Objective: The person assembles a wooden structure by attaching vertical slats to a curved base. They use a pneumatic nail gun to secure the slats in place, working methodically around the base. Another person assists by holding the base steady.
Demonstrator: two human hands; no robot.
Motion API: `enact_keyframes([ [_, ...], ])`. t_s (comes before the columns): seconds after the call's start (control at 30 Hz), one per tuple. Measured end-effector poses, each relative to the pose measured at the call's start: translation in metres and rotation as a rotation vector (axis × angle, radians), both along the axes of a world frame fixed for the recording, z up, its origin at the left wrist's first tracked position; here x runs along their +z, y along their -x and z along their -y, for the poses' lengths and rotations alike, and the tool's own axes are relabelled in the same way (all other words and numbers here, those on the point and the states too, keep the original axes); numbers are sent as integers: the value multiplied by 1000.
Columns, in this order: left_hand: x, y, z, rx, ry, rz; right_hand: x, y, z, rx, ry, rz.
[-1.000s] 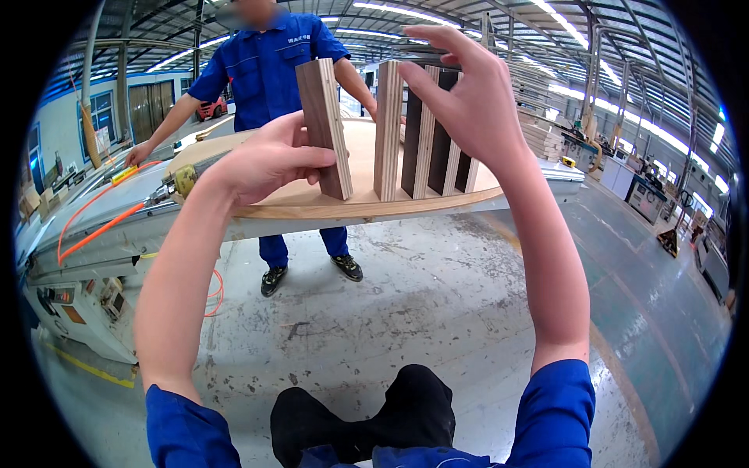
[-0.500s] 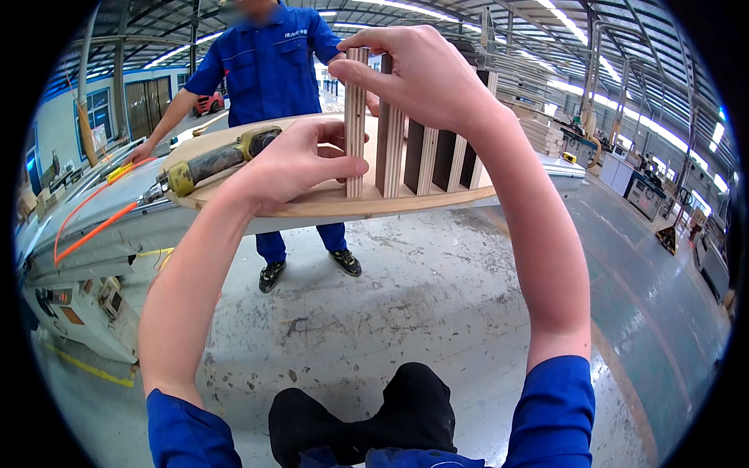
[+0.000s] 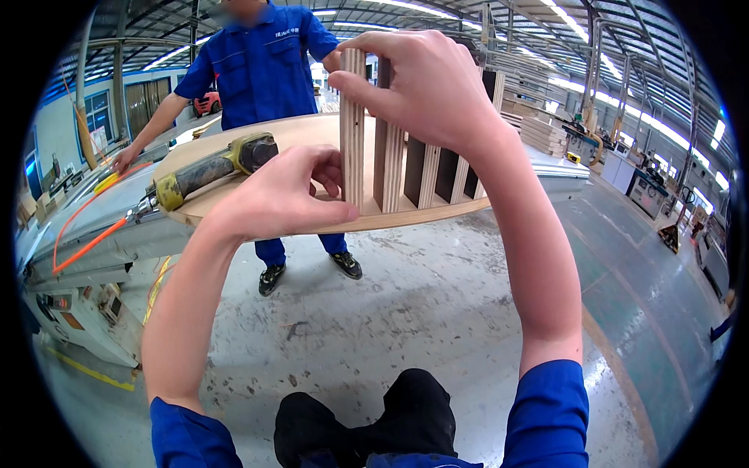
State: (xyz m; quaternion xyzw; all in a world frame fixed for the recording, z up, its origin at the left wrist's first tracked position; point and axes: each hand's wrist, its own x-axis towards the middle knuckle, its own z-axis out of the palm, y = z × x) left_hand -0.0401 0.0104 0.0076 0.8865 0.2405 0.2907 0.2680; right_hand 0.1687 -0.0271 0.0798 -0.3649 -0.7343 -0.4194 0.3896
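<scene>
- In the head view, the only one, your right hand (image 3: 429,86) is at the top of the leftmost board (image 3: 353,136), its fingers pinching it: thumb across the near edge, forefinger over the upper end.
- Your left hand (image 3: 285,191) is at the foot of the same board. The thumb reaches the near bottom corner, and the fingers curl apart from it on the left side; you cannot tell from here whether they press.
- That board stands upright on the pale wooden surface (image 3: 300,131), close to its near rim. Just to its right, with a gap between, stands a row of dark-faced boards (image 3: 389,168), also upright.
- To the left of your left hand, a yellow-and-black power tool (image 3: 204,170) lies on the surface, near an orange hose (image 3: 87,245).
- Beyond the surface stands a co-worker (image 3: 261,70) in blue, with one hand beside the hose.
- The step in hand looks like setting the leftmost board in line with the row.
- The next move seems to call for a steady top hold and small nudges at the foot, keeping the board clear of its neighbour.
</scene>
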Motion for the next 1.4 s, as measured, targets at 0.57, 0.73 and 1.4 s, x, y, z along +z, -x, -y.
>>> enact_keyframes([
  [0.57, 1, -7, 13, 102, 15, 16, -11, -1, -18, 74, -255, -2],
  [0.73, -4, -8, 8, 124, 24, 19, -13, -1, -24, 102, -287, -7],
  [1.4, -3, -5, 9, 94, -34, 12, -18, 7, -20, 127, -286, -76],
])
